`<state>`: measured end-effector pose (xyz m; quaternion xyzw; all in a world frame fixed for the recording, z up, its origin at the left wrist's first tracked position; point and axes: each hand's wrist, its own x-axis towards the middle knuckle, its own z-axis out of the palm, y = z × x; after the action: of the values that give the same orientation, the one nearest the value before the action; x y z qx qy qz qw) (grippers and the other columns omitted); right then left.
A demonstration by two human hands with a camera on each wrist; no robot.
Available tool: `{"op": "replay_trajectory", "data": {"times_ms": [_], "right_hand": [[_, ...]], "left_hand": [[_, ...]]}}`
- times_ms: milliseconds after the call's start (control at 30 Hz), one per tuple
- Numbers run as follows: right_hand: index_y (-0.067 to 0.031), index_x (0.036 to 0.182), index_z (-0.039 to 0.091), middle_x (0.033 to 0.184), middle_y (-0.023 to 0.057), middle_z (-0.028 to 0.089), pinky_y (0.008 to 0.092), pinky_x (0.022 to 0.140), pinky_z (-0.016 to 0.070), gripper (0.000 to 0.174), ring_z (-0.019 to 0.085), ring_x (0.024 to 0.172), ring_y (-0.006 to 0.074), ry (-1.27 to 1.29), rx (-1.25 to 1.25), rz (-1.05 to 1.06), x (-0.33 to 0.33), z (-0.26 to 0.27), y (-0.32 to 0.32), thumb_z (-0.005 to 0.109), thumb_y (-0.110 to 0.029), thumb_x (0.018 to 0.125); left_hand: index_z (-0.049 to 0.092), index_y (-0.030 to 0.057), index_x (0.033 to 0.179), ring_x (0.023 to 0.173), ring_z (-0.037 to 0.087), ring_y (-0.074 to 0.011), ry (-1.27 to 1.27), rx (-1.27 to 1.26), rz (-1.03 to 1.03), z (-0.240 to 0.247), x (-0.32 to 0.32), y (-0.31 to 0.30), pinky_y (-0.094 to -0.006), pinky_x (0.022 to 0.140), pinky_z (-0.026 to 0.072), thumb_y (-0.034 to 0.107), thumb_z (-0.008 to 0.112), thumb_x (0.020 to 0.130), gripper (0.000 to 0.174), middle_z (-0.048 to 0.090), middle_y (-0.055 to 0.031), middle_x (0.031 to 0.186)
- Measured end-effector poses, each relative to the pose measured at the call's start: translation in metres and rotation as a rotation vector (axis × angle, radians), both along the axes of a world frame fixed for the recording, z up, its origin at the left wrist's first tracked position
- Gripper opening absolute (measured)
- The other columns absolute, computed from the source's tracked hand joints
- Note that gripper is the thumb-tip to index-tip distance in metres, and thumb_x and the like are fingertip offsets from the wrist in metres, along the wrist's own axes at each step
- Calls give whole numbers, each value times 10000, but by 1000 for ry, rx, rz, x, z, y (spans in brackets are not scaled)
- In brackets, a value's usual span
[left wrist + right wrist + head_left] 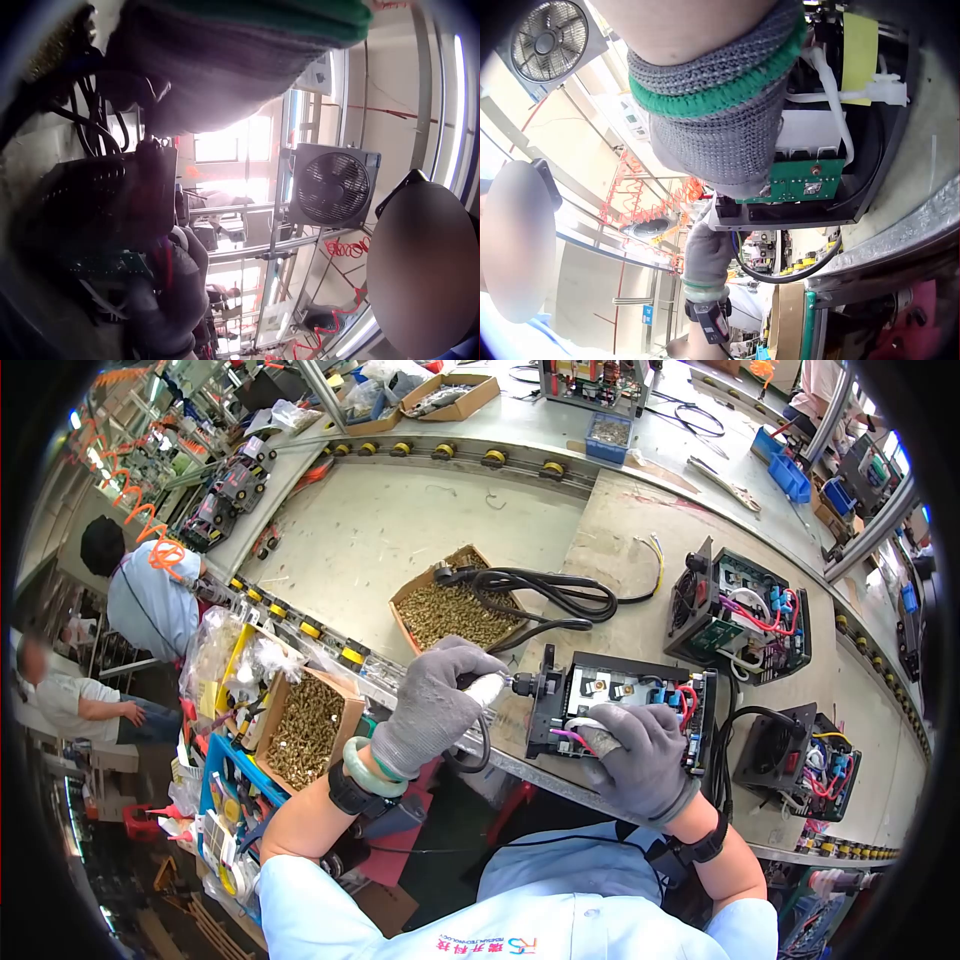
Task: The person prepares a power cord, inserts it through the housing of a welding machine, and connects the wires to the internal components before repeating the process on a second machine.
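Thick black cable (pixel 486 740) pinched, open black metal box (pixel 625 685) gripped

Left of the frame's centre, the grey-gloved left hand (pixel 437 705) pinches the cable beside the box's end. The box lies right of centre on the grey tabletop (pixel 605 540); the grey-gloved right hand (pixel 640 755) grips its near side, probably to steady it.

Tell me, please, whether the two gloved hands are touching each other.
Apart: the head view shows a black panel between left hand and right hand.

A black, open-topped electronic unit (pixel 590 688) lies near the bench's (pixel 625 540) front edge, green circuit board (pixel 825 174) and red wires (pixel 688 705) exposed. A loosely looped black cable (pixel 545 582) lies beside it.
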<state>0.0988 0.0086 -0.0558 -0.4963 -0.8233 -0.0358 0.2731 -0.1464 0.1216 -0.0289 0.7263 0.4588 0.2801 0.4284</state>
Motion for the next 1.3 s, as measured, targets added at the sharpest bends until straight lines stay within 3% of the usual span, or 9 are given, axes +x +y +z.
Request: {"op": "replay_trajectory", "data": {"times_ms": [233,533,633,733,800,1033,1133,1167,1300], "right_hand": [[-131,1028,736,1166,24,631,369,850,450,383,638,990,187,7,9,2,0,-2,0,751,-232,659],[-140,1006,746,1155,20,635,367,840,442,350,642,961,185,12,16,2,-1,-3,1,749,-241,671],[-145,996,749,1150,17,637,366,839,440,339,643,956,184,18,42,-6,-1,-3,1,745,-245,672],[-144,992,747,1149,18,638,365,837,439,337,644,960,184,8,37,-3,-1,-4,1,745,-253,673],[-141,985,743,1153,18,639,365,840,437,335,646,967,182,15,34,-17,-2,-4,1,741,-243,666],[-134,976,738,1156,18,637,366,841,432,345,647,972,175,41,39,-22,-4,-3,3,729,-207,639],[-135,1029,733,1142,8,636,362,847,433,402,645,979,169,39,32,-23,-4,-3,1,732,-206,633],[-135,1029,733,1142,8,636,362,847,433,402,645,979,169,32,31,-29,-3,-3,1,732,-206,633],[-145,1076,728,1144,-5,637,355,871,443,425,639,979,157,9,11,-28,-1,1,0,732,-211,656]], "left_hand": [[687,-3,876,872,616,-146,-33,44,87,-11,2,-3,-273,765,496,-22,706,811,71,634,-78,963],[683,-6,914,856,625,-144,22,51,-118,-3,-7,8,-265,753,502,10,703,827,90,642,-66,953],[675,-14,947,859,631,-140,-27,-332,-83,4,-7,8,-255,747,504,-7,697,830,120,664,-71,979],[668,-13,975,867,639,-137,-97,-238,-162,-12,-11,12,-257,746,510,-35,694,832,147,679,-80,1000],[663,-7,968,878,643,-139,-117,127,-309,-20,-7,15,-270,760,517,-68,682,837,146,680,-82,1009],[616,10,1084,890,647,-140,-68,291,-441,-25,-6,28,-275,756,521,-73,648,860,241,676,-89,997],[469,10,1335,856,631,-84,-5,-74,-304,-4,1,21,-228,714,510,-4,606,924,433,647,-66,1051],[469,10,1335,856,631,-84,-11,-74,-311,-1,-1,26,-228,714,510,-4,606,924,433,647,-66,1051],[514,32,1403,806,642,-88,-44,-785,-358,25,-10,34,-225,680,532,163,542,1015,410,652,-36,1034]]}}
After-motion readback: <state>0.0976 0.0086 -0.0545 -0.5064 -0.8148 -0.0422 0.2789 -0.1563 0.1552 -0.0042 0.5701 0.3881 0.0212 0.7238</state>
